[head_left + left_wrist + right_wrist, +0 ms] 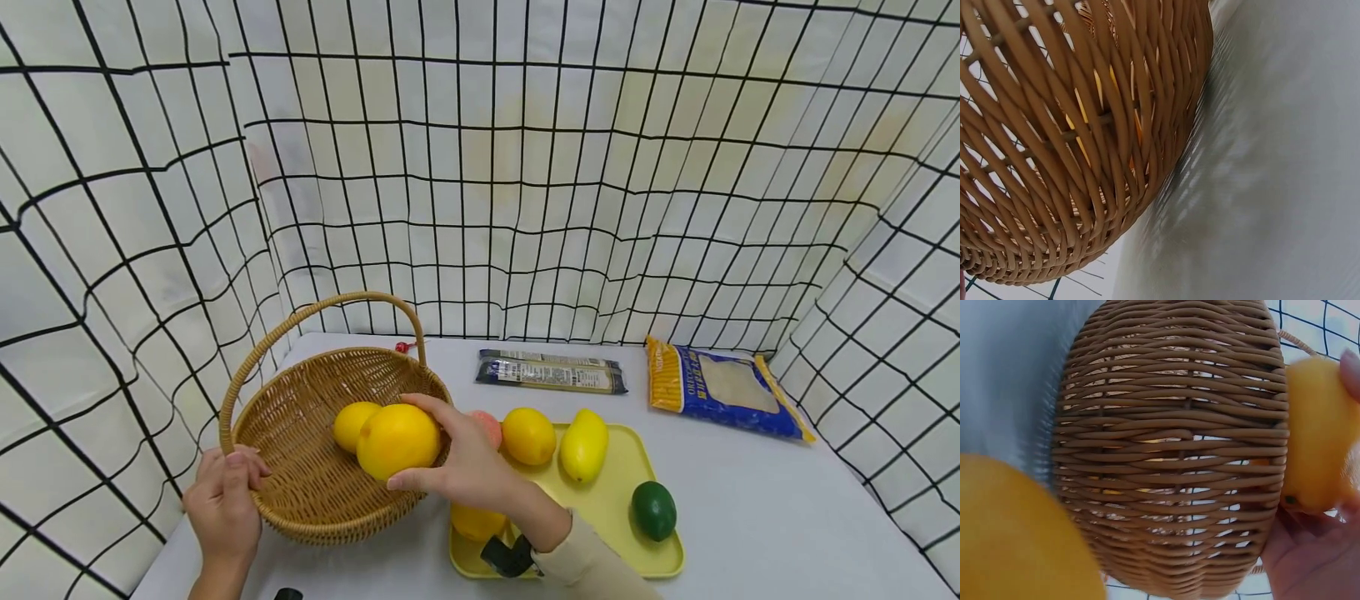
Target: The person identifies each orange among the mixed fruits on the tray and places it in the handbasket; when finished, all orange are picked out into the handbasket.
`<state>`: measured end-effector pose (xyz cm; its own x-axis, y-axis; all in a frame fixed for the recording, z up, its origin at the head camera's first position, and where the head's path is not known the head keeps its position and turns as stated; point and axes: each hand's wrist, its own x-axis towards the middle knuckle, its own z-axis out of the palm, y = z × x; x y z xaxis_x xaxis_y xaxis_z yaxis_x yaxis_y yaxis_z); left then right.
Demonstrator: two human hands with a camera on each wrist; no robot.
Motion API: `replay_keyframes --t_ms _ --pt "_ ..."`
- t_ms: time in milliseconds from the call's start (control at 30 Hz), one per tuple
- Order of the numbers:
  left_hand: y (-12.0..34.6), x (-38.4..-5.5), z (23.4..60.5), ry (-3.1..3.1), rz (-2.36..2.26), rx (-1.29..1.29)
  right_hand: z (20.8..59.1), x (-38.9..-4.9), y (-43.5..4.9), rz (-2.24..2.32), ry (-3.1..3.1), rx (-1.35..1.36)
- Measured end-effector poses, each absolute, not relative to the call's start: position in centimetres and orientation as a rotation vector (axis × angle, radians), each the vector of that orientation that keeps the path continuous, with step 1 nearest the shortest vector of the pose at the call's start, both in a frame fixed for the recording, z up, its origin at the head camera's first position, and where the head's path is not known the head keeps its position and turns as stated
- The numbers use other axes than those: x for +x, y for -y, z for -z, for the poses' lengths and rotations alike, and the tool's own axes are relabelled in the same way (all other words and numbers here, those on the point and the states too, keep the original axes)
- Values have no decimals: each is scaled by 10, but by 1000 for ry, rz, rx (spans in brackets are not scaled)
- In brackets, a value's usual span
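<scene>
My left hand point(225, 500) grips the rim of a brown wicker basket point(300, 479) at its left side, by the foot of its arched handle. My right hand point(472, 462) holds an orange point(400, 442), yellow-orange and rounded, over the basket's right part, thumb below and fingers above. A green dot marks one end of the orange point(1317, 434) in the right wrist view, beside the basket rim. Another yellow fruit point(352, 425) lies inside the basket, partly hidden behind the held one. Through the weave point(1085, 156) in the left wrist view, yellow shows.
Right of the basket, a yellow tray point(622, 554) bears an orange point(528, 436), a yellow mango point(584, 446), a green avocado-like fruit point(654, 511), a pinkish fruit point(487, 427) and another yellow fruit point(476, 523). Behind lie dark flat packets point(551, 372) and a blue-yellow bag point(723, 387).
</scene>
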<state>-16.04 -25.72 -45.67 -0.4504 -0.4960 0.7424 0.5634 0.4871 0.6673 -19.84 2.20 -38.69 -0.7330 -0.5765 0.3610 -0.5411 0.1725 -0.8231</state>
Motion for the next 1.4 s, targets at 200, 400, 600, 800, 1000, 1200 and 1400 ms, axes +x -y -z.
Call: replay_keyframes --t_ms 200,400,600,800,1000,1200,1400 --pt "256 -159 455 1649 1208 -58 381 -198 -8 1283 -2497 -1214" --pt "256 -159 454 1651 1199 -75 379 -203 5 1008 -2545 -1320" --pt "255 -160 454 1665 1180 -68 379 -210 16 846 -2487 -1405" --pt "255 -160 455 1678 1156 -57 377 -216 20 758 -2443 -1379" --pt "256 -159 455 1684 1147 -43 377 -218 23 748 -2407 -1351" --pt "255 -159 456 1693 1143 -40 380 -217 25 748 -2403 -1337" --pt "255 -160 456 1672 1153 -75 383 -220 25 782 -2371 -1411"
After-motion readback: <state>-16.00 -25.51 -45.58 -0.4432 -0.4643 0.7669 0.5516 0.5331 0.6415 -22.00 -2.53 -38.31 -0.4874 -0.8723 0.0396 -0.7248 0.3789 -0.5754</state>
